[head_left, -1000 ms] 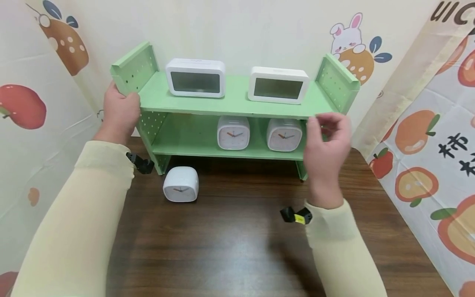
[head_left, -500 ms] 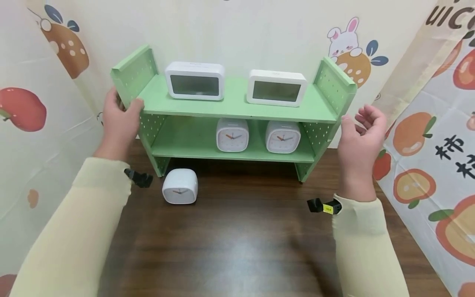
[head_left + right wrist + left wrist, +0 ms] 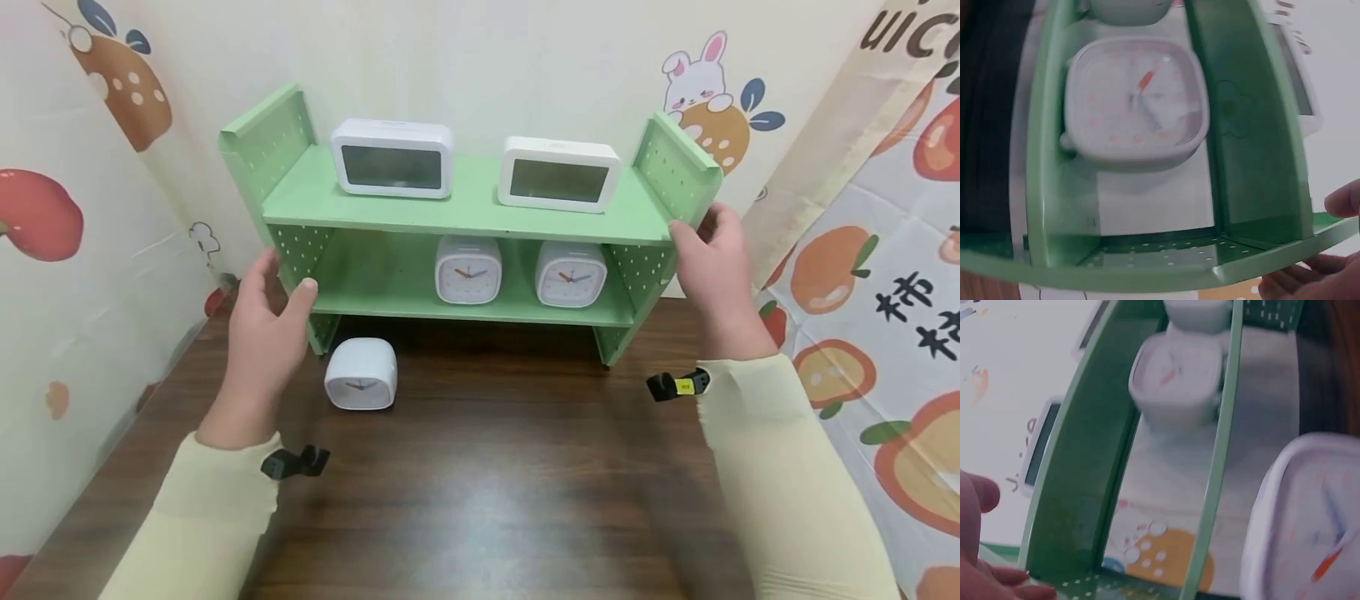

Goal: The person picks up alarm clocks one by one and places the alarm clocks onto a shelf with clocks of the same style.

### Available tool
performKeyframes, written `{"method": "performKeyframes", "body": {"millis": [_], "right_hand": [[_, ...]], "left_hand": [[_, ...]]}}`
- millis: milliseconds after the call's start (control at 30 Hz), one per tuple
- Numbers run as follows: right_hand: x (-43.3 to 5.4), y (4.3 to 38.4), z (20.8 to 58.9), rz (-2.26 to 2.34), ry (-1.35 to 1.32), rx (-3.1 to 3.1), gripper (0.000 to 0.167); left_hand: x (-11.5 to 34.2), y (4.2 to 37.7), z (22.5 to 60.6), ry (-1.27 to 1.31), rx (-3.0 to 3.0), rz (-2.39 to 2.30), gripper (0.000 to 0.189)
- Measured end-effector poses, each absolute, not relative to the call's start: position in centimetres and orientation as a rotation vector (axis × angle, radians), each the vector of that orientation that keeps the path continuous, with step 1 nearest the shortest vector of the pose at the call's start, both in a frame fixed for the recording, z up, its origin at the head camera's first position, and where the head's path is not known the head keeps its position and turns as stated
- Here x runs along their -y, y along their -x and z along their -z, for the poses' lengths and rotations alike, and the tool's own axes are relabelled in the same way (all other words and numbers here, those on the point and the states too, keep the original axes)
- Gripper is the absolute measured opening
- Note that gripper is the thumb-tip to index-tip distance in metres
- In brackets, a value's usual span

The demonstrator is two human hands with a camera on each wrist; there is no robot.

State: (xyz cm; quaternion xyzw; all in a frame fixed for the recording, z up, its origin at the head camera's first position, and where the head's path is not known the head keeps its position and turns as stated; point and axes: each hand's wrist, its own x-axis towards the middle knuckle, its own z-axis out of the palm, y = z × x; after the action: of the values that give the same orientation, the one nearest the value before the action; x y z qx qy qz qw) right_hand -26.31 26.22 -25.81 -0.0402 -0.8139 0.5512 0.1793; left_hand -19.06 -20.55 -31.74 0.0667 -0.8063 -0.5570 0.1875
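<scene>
A green two-tier shelf (image 3: 390,215) stands on the table in the head view. My right hand (image 3: 716,271) holds its right side panel, thumb in front and fingers on the outer face. My left hand (image 3: 266,333) is spread at the lower left of the shelf, thumb apart from the fingers; contact with the panel cannot be made out. Nearest to it, a white alarm clock (image 3: 362,373) sits on the table. On the lower tier are a white clock (image 3: 468,270) and another white clock (image 3: 571,275).
On the top tier stand a white digital clock (image 3: 392,158) and a second digital clock (image 3: 558,175). Dark wood table (image 3: 465,467) lies in front of the shelf. Printed cloth (image 3: 877,275) walls in the back and sides.
My left hand has let go of the left panel's upper part and come down towards the lower left. My right hand went right, off the front edge, then onto the right panel.
</scene>
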Motion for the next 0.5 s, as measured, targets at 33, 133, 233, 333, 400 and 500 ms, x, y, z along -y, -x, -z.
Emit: {"method": "performKeyframes", "body": {"millis": [33, 133, 233, 333, 400, 500], "right_hand": [[-26.3, 26.5, 25.7, -1.554, 0.115, 2.334, 0.058], [-26.5, 26.9, 25.4, -1.553, 0.071, 2.405, 0.054], [-26.7, 27.4, 25.3, -1.554, 0.018, 2.429, 0.051], [-27.0, 27.7, 25.5, -1.523, -0.027, 2.448, 0.05], [-27.2, 27.8, 25.7, -1.501, -0.027, 2.465, 0.051], [-27.3, 28.1, 26.2, -1.481, -0.03, 2.49, 0.051]], "left_hand": [[20.3, 18.8, 32.0, -0.19, 2.274, 1.566, 0.072], [19.7, 18.2, 32.5, -0.193, 2.288, 1.56, 0.073], [19.5, 17.8, 33.0, -0.154, 2.316, 1.536, 0.073], [19.1, 17.5, 33.9, -0.12, 2.315, 1.515, 0.072], [19.0, 17.3, 34.7, -0.117, 2.302, 1.487, 0.072], [19.0, 16.9, 35.6, -0.124, 2.283, 1.444, 0.072]]}}
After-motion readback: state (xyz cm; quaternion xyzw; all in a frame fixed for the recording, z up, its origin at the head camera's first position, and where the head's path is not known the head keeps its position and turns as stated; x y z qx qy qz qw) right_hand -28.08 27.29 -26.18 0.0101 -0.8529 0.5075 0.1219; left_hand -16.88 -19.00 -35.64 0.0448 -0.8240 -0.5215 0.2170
